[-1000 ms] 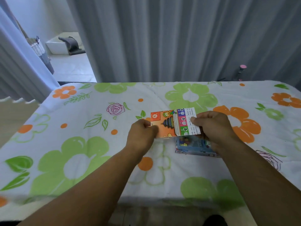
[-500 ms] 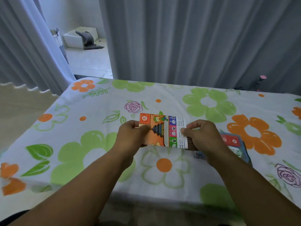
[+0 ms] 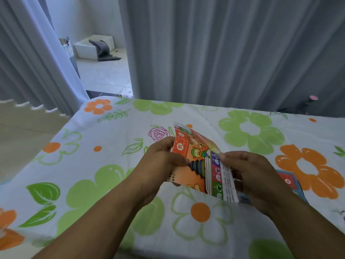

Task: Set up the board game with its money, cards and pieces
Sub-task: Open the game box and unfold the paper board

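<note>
Both hands hold a folded paper game board (image 3: 197,161), orange with cartoon figures and a strip of coloured squares, just above the flowered tablecloth (image 3: 104,176). My left hand (image 3: 160,163) pinches its left edge. My right hand (image 3: 255,174) pinches the right fold with the white text strip. One panel is lifting away at the far side, so the board is partly unfolded. A blue game box (image 3: 291,184) lies on the cloth under and right of my right hand, mostly hidden.
Grey curtains (image 3: 224,49) hang behind the table's far edge. A gap at the left shows a tiled floor with a white box (image 3: 93,47). A small pink-topped object (image 3: 312,99) stands past the far right edge.
The board has started to open, its far panel lifting and tilting. Both hands have shifted slightly left of the blue box, and the view has turned left.
</note>
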### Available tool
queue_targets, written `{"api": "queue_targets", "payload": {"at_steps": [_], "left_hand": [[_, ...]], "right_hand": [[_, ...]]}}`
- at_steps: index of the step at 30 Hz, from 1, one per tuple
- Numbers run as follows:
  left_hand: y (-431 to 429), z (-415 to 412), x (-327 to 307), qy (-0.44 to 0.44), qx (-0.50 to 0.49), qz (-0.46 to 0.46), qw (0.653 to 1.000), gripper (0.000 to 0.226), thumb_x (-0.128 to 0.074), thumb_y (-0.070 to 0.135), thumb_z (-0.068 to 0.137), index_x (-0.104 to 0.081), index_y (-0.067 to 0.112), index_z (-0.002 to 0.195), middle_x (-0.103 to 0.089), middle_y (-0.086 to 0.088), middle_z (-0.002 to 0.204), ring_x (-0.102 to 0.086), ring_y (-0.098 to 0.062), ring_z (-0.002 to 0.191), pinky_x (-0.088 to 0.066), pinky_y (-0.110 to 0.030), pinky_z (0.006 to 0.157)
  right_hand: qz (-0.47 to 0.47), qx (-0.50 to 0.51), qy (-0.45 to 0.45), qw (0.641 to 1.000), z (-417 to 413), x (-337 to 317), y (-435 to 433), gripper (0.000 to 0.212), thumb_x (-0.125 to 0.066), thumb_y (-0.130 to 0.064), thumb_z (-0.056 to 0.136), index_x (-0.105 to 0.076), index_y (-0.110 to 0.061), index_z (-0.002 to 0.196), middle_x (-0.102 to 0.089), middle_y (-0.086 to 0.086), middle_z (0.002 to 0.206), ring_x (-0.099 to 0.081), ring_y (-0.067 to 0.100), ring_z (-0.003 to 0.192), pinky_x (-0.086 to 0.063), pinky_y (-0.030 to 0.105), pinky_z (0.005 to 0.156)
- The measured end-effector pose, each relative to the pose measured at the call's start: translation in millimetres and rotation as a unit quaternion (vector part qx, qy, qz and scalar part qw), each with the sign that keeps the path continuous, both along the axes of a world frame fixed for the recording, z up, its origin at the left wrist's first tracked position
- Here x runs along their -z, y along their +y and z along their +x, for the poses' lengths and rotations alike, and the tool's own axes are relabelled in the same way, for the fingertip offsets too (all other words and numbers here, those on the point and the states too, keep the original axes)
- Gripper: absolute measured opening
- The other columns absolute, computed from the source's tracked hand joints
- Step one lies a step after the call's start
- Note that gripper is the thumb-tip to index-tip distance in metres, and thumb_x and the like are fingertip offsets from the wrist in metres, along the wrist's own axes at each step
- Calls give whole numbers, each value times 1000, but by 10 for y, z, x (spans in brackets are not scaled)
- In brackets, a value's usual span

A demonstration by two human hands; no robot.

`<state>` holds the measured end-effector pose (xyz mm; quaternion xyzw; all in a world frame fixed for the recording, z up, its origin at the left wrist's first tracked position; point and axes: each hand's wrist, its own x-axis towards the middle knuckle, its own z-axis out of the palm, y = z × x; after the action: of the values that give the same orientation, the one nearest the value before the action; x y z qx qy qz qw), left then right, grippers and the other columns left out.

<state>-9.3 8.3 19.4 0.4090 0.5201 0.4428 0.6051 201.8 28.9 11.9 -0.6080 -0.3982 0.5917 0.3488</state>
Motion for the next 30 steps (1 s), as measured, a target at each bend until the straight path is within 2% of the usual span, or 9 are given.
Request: {"api": "queue_targets", "payload": {"at_steps": [2,5,7,11,18,21,23,27,30], "left_hand": [[28,3,21,40,5,-10,999,28,-65,1,81,-71,7,107,-76,-18,97,-70,-33,73,-56,-36,55],[41,-11,55,94,-29,-32,995,12,-66,10,91,-75,11,98,-78,-10,92,-75,-32,84,-60,-51,84],[49,-24,82,140,-51,-24,989,10,-68,19,92,-77,14,93,-79,0,88,-76,-27,85,-58,-52,88],[35,-95,80,297,-93,95,946,13,-73,33,84,-75,23,76,-68,16,101,-65,-6,100,-52,-41,93],[-12,-148,74,395,-39,170,902,17,-65,34,92,-73,23,82,-67,16,98,-57,-1,102,-43,-19,84],[2,-178,84,409,-12,166,897,36,-57,44,82,-67,10,77,-70,4,92,-60,-12,99,-48,-35,87],[-17,-189,64,414,-16,162,896,35,-55,41,76,-61,7,70,-67,-4,81,-61,-21,86,-50,-44,79],[-40,-176,23,437,-5,153,886,40,-59,34,89,-49,10,59,-45,-1,53,-42,-18,54,-38,-34,57],[-29,-192,31,407,19,147,901,40,-54,42,92,-49,9,69,-49,-10,63,-42,-23,58,-37,-38,58]], "right_hand": [[-3,14,-2,1000,-33,54,81,35,-73,-24,88,-62,-4,114,-76,11,80,-70,16,65,-51,29,58],[-1,55,25,998,-99,130,190,40,-78,-16,84,-59,-4,117,-76,14,82,-71,21,73,-56,35,68],[-9,70,40,997,-143,158,235,41,-79,-13,83,-58,-2,117,-75,18,86,-71,25,76,-59,40,75],[-26,67,47,996,-204,154,226,26,-77,-11,84,-61,0,101,-74,18,74,-70,24,62,-57,34,60],[-48,43,57,996,-169,171,200,17,-70,-18,91,-69,-2,96,-75,14,79,-69,24,68,-57,37,66],[-32,58,67,996,-168,179,191,17,-73,-19,89,-69,-4,96,-77,10,81,-71,19,69,-56,33,61],[-13,78,57,995,-165,192,184,18,-77,-17,85,-68,-5,95,-76,8,83,-71,18,77,-57,35,67],[3,111,37,993,-152,197,200,29,-85,-18,77,-67,-10,98,-73,8,98,-67,21,95,-58,37,75],[-14,77,12,997,-158,188,193,32,-81,-28,82,-65,-7,99,-70,9,102,-66,23,99,-59,39,74]]}}
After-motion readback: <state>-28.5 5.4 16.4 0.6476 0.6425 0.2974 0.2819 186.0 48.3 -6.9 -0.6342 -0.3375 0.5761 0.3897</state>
